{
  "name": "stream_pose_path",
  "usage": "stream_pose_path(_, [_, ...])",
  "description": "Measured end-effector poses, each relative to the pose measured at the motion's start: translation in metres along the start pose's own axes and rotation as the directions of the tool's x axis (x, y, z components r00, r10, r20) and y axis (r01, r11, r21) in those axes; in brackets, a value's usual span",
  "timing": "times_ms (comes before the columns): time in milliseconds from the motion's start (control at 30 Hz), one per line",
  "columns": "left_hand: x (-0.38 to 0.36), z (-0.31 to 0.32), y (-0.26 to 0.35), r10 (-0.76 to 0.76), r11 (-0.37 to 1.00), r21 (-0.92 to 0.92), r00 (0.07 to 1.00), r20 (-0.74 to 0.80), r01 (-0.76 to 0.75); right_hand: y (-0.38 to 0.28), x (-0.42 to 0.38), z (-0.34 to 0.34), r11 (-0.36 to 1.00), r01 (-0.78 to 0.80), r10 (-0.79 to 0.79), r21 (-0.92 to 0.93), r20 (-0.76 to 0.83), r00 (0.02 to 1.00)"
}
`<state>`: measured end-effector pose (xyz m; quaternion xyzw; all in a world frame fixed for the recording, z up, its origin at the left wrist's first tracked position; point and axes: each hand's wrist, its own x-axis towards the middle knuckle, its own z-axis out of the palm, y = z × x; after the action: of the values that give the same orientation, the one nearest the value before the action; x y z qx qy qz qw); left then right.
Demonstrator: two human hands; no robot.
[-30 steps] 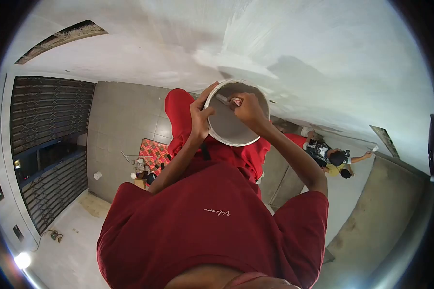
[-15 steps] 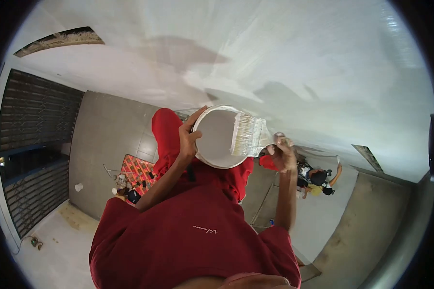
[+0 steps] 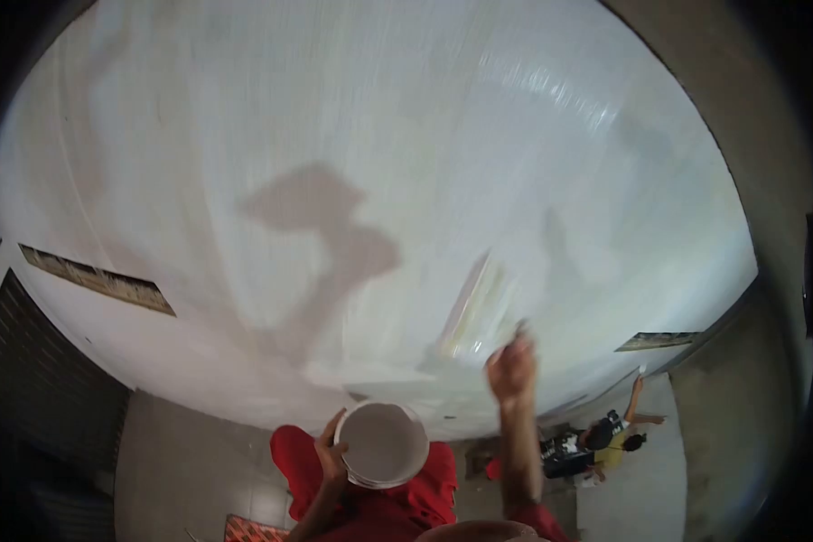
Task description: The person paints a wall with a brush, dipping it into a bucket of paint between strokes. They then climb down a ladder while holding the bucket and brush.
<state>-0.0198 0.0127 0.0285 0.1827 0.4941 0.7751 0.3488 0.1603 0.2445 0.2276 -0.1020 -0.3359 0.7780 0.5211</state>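
A round white bucket of pale paint (image 3: 382, 443) sits in front of my red trousers, with my left hand (image 3: 331, 449) closed on its left rim. My right hand (image 3: 512, 366) is raised against the white wall (image 3: 406, 208), its fingers wrapped round the handle of a wide paint brush (image 3: 483, 312). The brush is blurred and lies near or against the wall, above and right of the bucket. A wet, shiny streak shows beside its bristles.
Two people (image 3: 596, 443) are at the lower right, one with an arm raised to the wall. Openings are in the wall at left (image 3: 99, 282) and right (image 3: 658, 341). A dark metal grille (image 3: 45, 379) stands at the left, a patterned mat (image 3: 255, 530) below.
The view has tilted up toward the wall. The brush in my right hand has moved from over the bucket up to the wall. My left hand still holds the bucket.
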Motion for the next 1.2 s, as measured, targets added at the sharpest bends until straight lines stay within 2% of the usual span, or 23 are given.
stream_pose_path(67, [-0.001,-0.002,-0.001,-0.028,0.991,-0.127,0.999,0.03,0.032,-0.047,0.034,0.06,0.915,0.343,-0.326,-0.212,0.112,0.939])
stream_pose_path(100, [-0.001,-0.001,-0.003,-0.017,0.99,-0.141,1.0,0.02,0.02,-0.07,0.049,0.102,0.825,0.496,-0.451,-0.272,0.213,0.867])
stream_pose_path(167, [0.003,-0.003,-0.012,-0.004,0.984,-0.177,1.0,-0.005,0.003,-0.103,0.071,0.177,0.561,0.75,-0.602,-0.351,0.449,0.66])
stream_pose_path(200, [0.005,-0.006,-0.016,0.045,0.986,-0.164,0.999,0.012,-0.043,-0.117,0.081,0.2,0.137,0.85,-0.649,-0.508,0.602,0.465])
stream_pose_path(267, [0.004,-0.006,-0.016,0.024,0.987,-0.159,1.0,0.003,-0.023,-0.132,0.084,0.253,-0.344,0.821,-0.537,-0.456,0.813,0.227])
stream_pose_path(300, [0.004,-0.005,-0.014,0.014,0.988,-0.157,1.0,-0.003,-0.014,-0.129,0.084,0.284,-0.364,0.855,-0.493,-0.37,0.855,0.16])
stream_pose_path(400, [0.005,-0.01,-0.02,0.038,0.986,-0.161,0.999,0.009,-0.036,-0.14,0.12,0.316,-0.612,0.788,-0.207,-0.071,0.976,-0.073])
stream_pose_path(500, [0.006,-0.014,-0.023,0.061,0.995,-0.085,0.998,0.005,-0.06,-0.15,0.137,0.338,-0.789,0.609,-0.05,0.079,0.98,-0.192])
stream_pose_path(633, [0.004,-0.015,-0.027,0.068,0.987,-0.148,0.998,0.002,-0.067,-0.156,0.145,0.358,-0.829,0.553,0.029,0.077,0.995,-0.096])
stream_pose_path(667, [0.004,-0.015,-0.027,0.069,0.986,-0.155,0.998,0.001,-0.068,-0.157,0.148,0.36,-0.85,0.526,0.075,0.04,0.996,0.046])
stream_pose_path(767, [0.005,-0.012,-0.022,0.063,0.988,-0.142,0.998,0.002,-0.062,-0.144,0.158,0.34,-0.775,0.627,0.09,0.079,0.996,-0.014])
stream_pose_path(833, [0.003,-0.013,-0.022,0.05,0.989,-0.139,0.999,-0.004,-0.05,-0.122,0.153,0.305,-0.755,0.646,0.155,0.114,0.988,0.006])
stream_pose_path(900, [0.004,-0.014,-0.026,0.042,0.988,-0.151,0.999,-0.009,-0.043,-0.108,0.126,0.289,-0.752,0.658,0.239,0.034,0.945,0.224])
stream_pose_path(1000, [0.005,-0.017,-0.03,0.05,0.981,-0.188,0.999,0.011,-0.047,-0.122,0.106,0.3,-0.685,0.728,0.16,0.031,0.981,0.109])
stream_pose_path(1100, [0.005,-0.016,-0.027,0.023,0.989,-0.147,1.0,-0.011,-0.024,-0.15,0.124,0.326,-0.784,0.609,0.128,0.119,0.991,-0.029])
stream_pose_path(1200, [0.004,-0.015,-0.023,0.052,0.993,-0.11,0.999,-0.001,-0.052,-0.163,0.14,0.34,-0.869,0.471,0.124,0.153,0.988,-0.091])
